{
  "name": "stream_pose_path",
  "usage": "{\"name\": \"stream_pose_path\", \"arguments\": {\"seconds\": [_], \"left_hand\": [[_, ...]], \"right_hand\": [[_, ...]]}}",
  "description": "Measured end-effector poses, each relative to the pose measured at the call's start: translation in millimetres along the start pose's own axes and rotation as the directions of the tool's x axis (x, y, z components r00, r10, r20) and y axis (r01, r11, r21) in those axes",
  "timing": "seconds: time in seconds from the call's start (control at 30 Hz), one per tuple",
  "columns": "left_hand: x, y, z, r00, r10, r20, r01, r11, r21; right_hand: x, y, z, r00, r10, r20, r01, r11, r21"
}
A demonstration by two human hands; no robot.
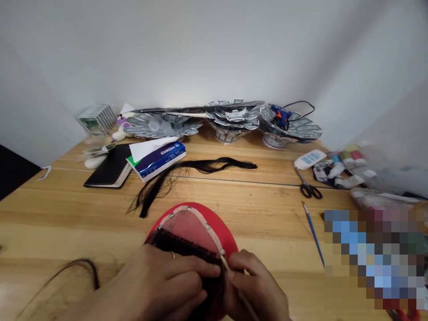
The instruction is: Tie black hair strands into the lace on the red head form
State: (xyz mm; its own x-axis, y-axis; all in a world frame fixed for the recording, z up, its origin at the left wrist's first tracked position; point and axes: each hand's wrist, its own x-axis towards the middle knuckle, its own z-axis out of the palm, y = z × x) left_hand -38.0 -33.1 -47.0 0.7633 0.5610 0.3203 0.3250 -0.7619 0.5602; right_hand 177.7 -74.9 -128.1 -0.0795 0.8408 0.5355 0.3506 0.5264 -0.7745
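Observation:
A red head form (229,234) wears a sheer mesh wig cap (187,229) with a pale edge band fixed by several round pins. Black hair (180,243) is attached across the cap in a row. My left hand (170,276), a ring on one finger, lies over this hair with its index finger stretched out and pressing near the cap's right edge. Between the thumb and fingers of my right hand (256,283) is a thin wooden stick (245,305), its tip at the pale band beside a pin. The lower part of the head form is hidden by my hands.
A loose hair strand (207,165) lies behind the head form. Nearby are a blue box (160,160), black notebook (110,167), scissors (309,189) and blue paintbrush (314,234). Grey paper models (234,118) and a blue glue gun (281,116) line the wall. Bottles (337,167) stand right.

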Motion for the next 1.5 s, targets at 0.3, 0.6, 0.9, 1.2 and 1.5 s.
{"name": "stream_pose_path", "arguments": {"seconds": [0.3, 0.6, 0.9, 1.2, 1.5], "left_hand": [[-4, 0, 4.7, 0.996, 0.039, -0.077, -0.036, 0.999, 0.041], [-2, -3, 2.3, 0.996, 0.049, -0.074, -0.046, 0.998, 0.048], [-4, -1, 1.9, 1.000, 0.002, -0.014, -0.003, 0.999, -0.042], [-1, 0, 1.2, 0.999, 0.001, -0.046, -0.001, 1.000, -0.009], [-7, -1, 0.6, 1.000, -0.003, -0.005, 0.003, 1.000, -0.028]], "right_hand": [[21, -4, -6, 0.980, -0.197, 0.010, 0.197, 0.970, -0.140], [30, -14, -3, 0.978, -0.203, -0.042, 0.192, 0.965, -0.177], [27, -12, 0, 0.983, -0.168, -0.067, 0.158, 0.978, -0.138], [13, -3, 7, 0.986, -0.118, -0.117, 0.111, 0.992, -0.063], [11, 0, -8, 1.000, 0.006, -0.008, -0.005, 0.990, 0.141]]}}
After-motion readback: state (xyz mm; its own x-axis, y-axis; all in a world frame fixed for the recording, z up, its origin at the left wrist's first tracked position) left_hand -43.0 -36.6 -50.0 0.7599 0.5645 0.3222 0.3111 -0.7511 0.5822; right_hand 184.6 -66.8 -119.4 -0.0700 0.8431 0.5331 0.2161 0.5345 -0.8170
